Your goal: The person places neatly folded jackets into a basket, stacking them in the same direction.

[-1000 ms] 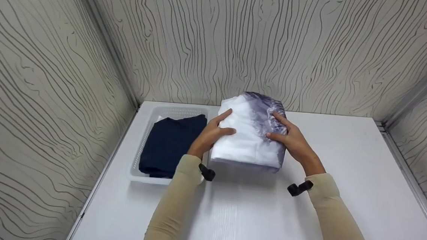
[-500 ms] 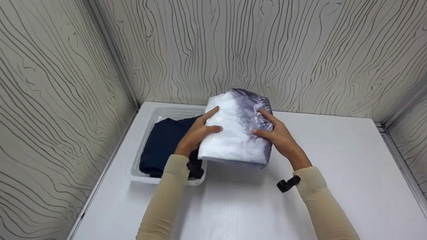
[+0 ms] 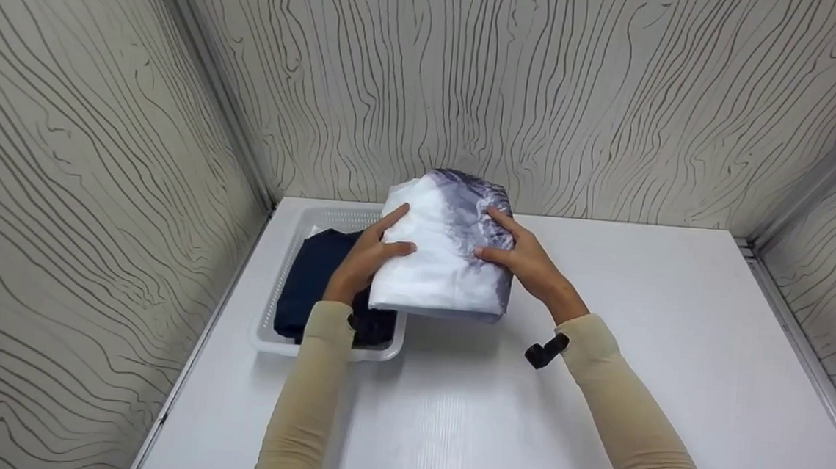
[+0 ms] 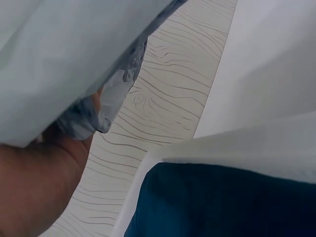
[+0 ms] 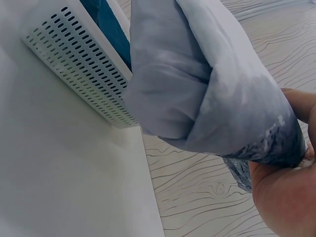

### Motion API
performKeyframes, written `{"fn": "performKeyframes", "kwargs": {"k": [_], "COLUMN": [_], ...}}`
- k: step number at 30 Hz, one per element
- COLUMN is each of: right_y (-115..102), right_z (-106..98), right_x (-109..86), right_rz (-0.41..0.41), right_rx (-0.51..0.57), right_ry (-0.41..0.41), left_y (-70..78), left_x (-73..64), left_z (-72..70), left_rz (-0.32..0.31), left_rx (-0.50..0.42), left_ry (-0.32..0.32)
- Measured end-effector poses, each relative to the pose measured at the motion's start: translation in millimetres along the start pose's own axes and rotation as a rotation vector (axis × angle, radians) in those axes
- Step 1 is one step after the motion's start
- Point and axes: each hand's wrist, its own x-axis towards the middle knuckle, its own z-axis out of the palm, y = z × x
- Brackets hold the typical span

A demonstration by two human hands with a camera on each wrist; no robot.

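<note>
A folded white and grey-purple patterned cloth (image 3: 430,265) is held up between both hands, its left part over the right side of a white perforated basket (image 3: 265,319). My left hand (image 3: 370,257) grips the cloth's left edge, thumb on top and the other fingers partly hidden beneath. On the opposite edge, my right hand (image 3: 530,264) pinches the patterned part the same way. Folded dark navy cloth (image 3: 304,278) lies in the basket, partly covered by my left hand and forearm. In the right wrist view the layered folds of the patterned cloth (image 5: 173,94) hang beside the basket wall (image 5: 84,59).
The basket stands on the left of a white table (image 3: 598,394). Wood-grain patterned panels (image 3: 429,81) rise behind the table and on both sides. A small black wrist camera (image 3: 547,351) sticks out from the right sleeve.
Both hands have carried the patterned cloth leftward, from right of the basket to partly over it. More of the navy cloth is now hidden. The basket has stayed in place.
</note>
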Motion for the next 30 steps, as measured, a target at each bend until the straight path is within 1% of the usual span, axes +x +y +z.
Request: {"fn": "performKeyframes", "kwargs": {"k": [6,15,20,25,30], "right_y": [-5,-7,-9,-11,-13], "right_z": [11,30,41,52,63], "right_x": [6.4,13.3,18.4,22.6,25.7], "right_rz": [-0.010,-0.039,-0.034,-0.032,-0.023], "right_rx": [-0.007,0.003,0.021,0.038,0.064], "right_ry": [0.001,-0.020,-0.027,-0.029,-0.045], "left_y": [0.5,2.1,1.8,0.3,-0.8], "left_x": [-3.5,-12.6,-18.9,-23.4,-27.9], "left_z": [-11.8,-30.8,-43.1,-54.8,-64.1], "left_rz": [-0.003,-0.017,-0.031,-0.022,-0.018], "left_rx": [0.006,0.015,0.022,0.042,0.026], "left_ry": [0.016,0.028,0.038,0.048,0.064]}}
